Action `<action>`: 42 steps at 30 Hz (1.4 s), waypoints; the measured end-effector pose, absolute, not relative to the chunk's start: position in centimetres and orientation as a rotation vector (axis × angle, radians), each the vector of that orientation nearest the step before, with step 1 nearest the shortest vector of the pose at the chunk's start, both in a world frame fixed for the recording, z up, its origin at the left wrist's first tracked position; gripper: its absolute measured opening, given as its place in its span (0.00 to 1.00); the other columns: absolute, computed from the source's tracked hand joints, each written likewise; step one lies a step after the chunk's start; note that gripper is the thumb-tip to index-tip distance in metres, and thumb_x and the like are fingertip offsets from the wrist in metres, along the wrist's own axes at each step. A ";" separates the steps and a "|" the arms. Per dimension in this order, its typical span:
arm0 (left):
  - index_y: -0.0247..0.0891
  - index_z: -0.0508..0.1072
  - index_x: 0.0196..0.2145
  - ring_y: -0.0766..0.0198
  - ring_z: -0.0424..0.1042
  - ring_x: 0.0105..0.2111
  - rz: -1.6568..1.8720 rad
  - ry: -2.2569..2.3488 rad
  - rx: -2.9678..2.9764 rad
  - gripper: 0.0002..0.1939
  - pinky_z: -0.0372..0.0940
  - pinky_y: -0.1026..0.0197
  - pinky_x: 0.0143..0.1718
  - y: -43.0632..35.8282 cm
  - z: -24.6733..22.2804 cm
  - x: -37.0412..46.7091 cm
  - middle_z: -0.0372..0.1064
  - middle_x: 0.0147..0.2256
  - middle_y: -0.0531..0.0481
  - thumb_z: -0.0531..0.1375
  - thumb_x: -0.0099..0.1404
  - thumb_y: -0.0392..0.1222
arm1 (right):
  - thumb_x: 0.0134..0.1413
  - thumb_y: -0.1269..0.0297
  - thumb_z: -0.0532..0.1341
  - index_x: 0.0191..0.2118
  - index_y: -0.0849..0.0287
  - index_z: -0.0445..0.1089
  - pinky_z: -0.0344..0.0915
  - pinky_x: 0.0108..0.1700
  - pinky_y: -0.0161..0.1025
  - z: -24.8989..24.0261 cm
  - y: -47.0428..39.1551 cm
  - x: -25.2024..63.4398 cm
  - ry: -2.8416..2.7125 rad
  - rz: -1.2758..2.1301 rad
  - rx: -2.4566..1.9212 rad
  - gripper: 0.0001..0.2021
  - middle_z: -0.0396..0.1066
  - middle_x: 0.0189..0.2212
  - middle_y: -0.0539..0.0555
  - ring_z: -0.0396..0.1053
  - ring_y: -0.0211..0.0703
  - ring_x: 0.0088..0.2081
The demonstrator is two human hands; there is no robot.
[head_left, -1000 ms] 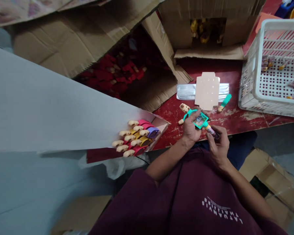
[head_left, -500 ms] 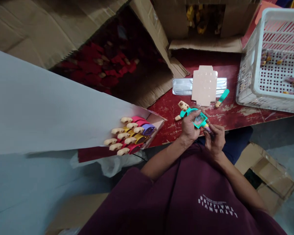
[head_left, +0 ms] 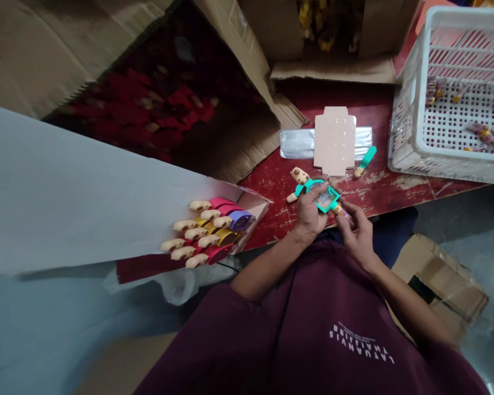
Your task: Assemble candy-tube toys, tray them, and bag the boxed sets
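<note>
My left hand (head_left: pixel 312 211) is closed around a teal plastic toy (head_left: pixel 332 202) with a square clear window and a cream, brown-spotted animal head (head_left: pixel 300 175). The head points away from me, over the table. My right hand (head_left: pixel 359 233) pinches a small wrapped yellow and purple piece (head_left: pixel 340 212), perhaps a sweet, at the toy's near end. I cannot tell how far inside it sits. On the table just beyond the hands lies a loose teal part (head_left: pixel 367 158) with a cream tip.
A cream die-cut card (head_left: pixel 335 140) lies across clear plastic sleeves (head_left: pixel 296 144). To the right, a white basket (head_left: pixel 422 131) contains several wrapped pieces. At left, an open box (head_left: pixel 251 216) holds rows of colourful animal-headed toys. Cardboard cartons (head_left: pixel 333 71) with red and yellow parts stand behind.
My right fingers have moved closer to the toy's near end, and less of the wrapped piece shows. The whole view has shifted slightly; the left hand keeps its hold.
</note>
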State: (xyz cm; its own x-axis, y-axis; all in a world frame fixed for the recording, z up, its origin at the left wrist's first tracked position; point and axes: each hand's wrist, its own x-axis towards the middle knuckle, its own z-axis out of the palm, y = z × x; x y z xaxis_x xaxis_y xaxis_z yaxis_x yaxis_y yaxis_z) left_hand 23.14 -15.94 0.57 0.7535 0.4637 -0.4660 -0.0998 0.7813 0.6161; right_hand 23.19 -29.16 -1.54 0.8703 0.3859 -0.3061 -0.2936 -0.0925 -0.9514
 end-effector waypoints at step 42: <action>0.40 0.71 0.32 0.45 0.72 0.51 0.070 0.726 1.686 0.13 0.64 0.48 0.57 -11.0 -8.6 27.7 0.75 0.40 0.42 0.69 0.49 0.40 | 0.62 0.47 0.60 0.48 0.60 0.74 0.71 0.45 0.46 -6.8 -30.7 28.8 -0.242 0.120 -1.993 0.21 0.76 0.44 0.62 0.73 0.49 0.43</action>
State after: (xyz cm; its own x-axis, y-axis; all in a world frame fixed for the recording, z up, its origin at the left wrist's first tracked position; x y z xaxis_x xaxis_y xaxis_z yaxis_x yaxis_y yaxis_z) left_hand 27.67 -11.03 -8.60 0.8009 0.4947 -0.3373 0.4214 -0.0655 0.9045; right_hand 28.77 -30.66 -6.81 0.9743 0.2238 0.0244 0.1159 -0.4058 -0.9066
